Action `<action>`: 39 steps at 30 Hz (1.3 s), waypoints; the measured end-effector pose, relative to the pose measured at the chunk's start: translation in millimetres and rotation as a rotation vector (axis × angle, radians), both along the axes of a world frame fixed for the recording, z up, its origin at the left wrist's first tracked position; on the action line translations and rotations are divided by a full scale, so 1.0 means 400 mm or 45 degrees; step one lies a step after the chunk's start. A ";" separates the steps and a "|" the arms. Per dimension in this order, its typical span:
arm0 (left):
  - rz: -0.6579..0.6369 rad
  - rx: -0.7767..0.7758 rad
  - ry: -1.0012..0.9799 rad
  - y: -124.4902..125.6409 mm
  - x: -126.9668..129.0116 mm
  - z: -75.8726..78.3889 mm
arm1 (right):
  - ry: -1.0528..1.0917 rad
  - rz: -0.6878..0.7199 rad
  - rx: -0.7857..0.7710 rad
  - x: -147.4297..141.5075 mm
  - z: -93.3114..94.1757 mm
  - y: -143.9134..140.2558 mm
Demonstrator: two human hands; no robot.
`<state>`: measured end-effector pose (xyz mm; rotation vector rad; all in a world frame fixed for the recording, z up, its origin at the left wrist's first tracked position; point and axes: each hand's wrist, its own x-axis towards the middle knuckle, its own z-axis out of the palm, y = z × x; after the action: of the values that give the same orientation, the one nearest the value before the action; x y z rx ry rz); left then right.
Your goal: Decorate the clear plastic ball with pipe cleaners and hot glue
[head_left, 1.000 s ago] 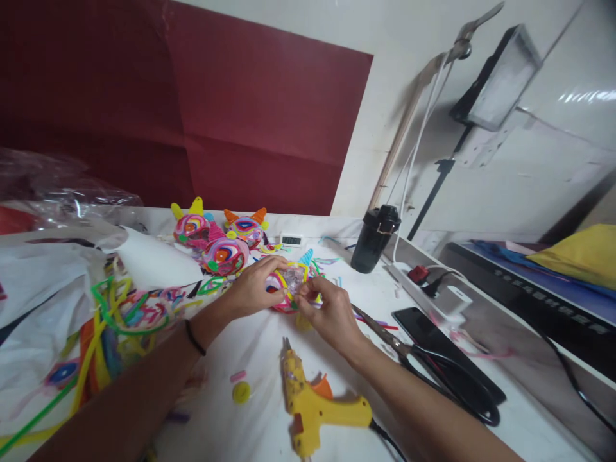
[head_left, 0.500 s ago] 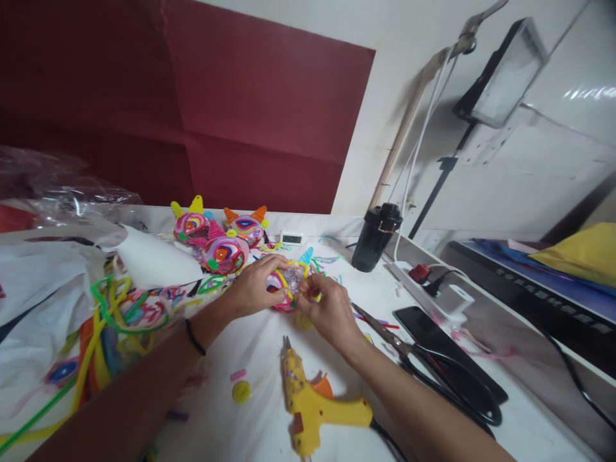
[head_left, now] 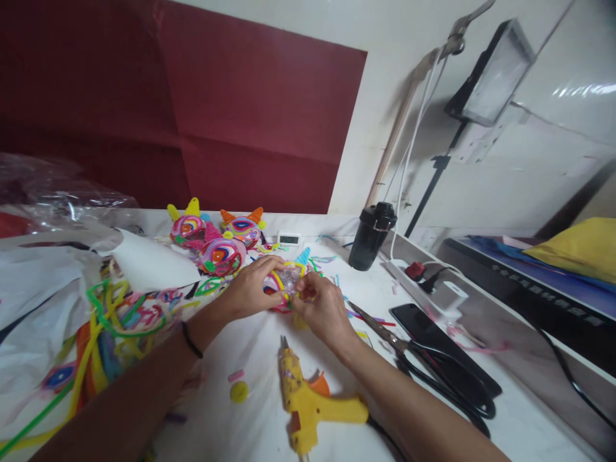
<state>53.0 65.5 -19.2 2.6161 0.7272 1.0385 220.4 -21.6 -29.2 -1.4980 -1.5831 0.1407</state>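
A round craft piece [head_left: 289, 280] made of coiled coloured pipe cleaners, with a clear glittery centre and a blue horn, lies on the white table [head_left: 250, 359]. My left hand [head_left: 250, 289] grips its left side. My right hand [head_left: 320, 308] pinches its right edge with thumb and fingers. Three finished pipe-cleaner heads [head_left: 214, 240] with yellow and orange horns stand just behind it.
A yellow glue gun [head_left: 308, 401] lies near the front edge. Black scissors [head_left: 433, 366] and a phone [head_left: 423, 324] are to the right, a black bottle [head_left: 370, 237] and power strip [head_left: 433, 289] behind. Loose pipe cleaners [head_left: 110, 321] and plastic bags [head_left: 43, 256] fill the left.
Both hands stay on the craft piece with only small finger movements. The view has shifted slightly.
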 end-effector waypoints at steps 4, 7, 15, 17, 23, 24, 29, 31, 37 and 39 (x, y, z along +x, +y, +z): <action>0.015 0.010 0.002 -0.004 0.002 0.003 | 0.012 0.013 0.004 -0.003 -0.006 0.001; 0.012 0.019 -0.001 -0.006 0.004 0.004 | 0.028 0.046 0.020 0.002 -0.007 -0.001; -0.001 0.025 0.004 -0.002 0.002 0.005 | 0.114 0.184 0.016 0.068 0.040 -0.001; -0.001 0.024 0.010 -0.001 0.000 0.006 | 0.118 0.189 0.010 0.080 0.045 0.006; -0.012 0.018 0.023 0.003 -0.005 0.008 | 0.113 0.214 -0.042 0.087 0.029 0.023; -0.016 0.018 0.023 0.004 -0.006 0.007 | 0.114 0.218 -0.048 0.086 0.026 0.024; -0.021 0.023 0.023 0.011 -0.006 0.001 | 0.130 0.233 -0.068 0.083 0.021 0.030; -0.021 0.027 0.024 0.010 -0.006 0.001 | 0.147 0.242 -0.081 0.083 0.019 0.032; -0.029 0.033 0.034 0.006 -0.004 0.005 | 0.253 0.269 -0.146 0.087 0.007 0.039; -0.029 0.035 0.034 0.005 -0.004 0.006 | 0.291 0.262 -0.161 0.088 0.001 0.043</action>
<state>51.4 67.6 -16.7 2.6597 0.6918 1.0160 255.6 -4.4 -28.9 -1.3573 -1.5611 0.5194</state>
